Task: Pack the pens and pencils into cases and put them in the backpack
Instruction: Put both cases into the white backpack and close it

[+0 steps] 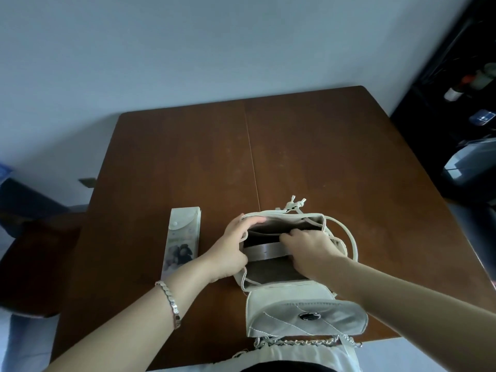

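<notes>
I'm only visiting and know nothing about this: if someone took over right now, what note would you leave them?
Left-hand grip: holds the left rim of the small cream fabric backpack, whose mouth is open.
Right-hand grip: reaches into the mouth, fingers curled at the end of a grey flat case lying across the opening; whether it holds it is unclear.
A translucent flat case with a snap flap lies on the brown wooden table, left of the backpack, not touching it.
Done: grey case at the mouth. Left: settle it inside, add the translucent case, close the flap.
</notes>
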A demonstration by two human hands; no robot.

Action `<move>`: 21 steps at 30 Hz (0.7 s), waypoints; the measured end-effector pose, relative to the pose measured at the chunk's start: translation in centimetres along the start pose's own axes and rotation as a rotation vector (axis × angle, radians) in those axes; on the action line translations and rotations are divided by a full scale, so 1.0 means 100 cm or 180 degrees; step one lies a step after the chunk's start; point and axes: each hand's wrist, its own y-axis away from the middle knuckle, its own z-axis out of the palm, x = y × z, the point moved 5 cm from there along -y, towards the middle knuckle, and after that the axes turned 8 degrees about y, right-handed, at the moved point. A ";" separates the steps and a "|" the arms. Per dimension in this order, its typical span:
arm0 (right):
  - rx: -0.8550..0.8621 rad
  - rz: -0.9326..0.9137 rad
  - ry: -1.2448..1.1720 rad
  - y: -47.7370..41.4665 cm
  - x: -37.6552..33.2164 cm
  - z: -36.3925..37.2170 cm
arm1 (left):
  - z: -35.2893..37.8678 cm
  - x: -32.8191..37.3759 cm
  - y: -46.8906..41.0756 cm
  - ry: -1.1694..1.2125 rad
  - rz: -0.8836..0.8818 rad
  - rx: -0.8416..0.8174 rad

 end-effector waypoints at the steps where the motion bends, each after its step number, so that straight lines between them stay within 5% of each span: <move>1: -0.0126 -0.0055 0.0249 -0.006 -0.007 0.003 | 0.002 0.002 0.001 -0.0033 0.0014 -0.0044; 8: -0.0392 -0.0608 0.1242 -0.043 -0.046 0.029 | 0.005 0.006 0.003 0.0075 0.0068 0.0148; 13: -0.0681 -0.0620 0.0865 -0.028 -0.040 0.025 | 0.006 0.004 0.001 0.0060 0.0040 0.0094; 14: -0.0501 -0.0640 0.0490 -0.020 -0.036 0.015 | 0.006 0.002 0.001 0.0080 0.0049 0.0071; 18: 0.1676 -0.0644 -0.0567 0.014 -0.004 -0.041 | 0.007 -0.001 0.005 -0.0057 0.0259 -0.0040; 21: 0.1186 0.0021 -0.0882 0.017 0.029 -0.033 | 0.005 0.005 0.014 0.0250 0.0213 -0.0042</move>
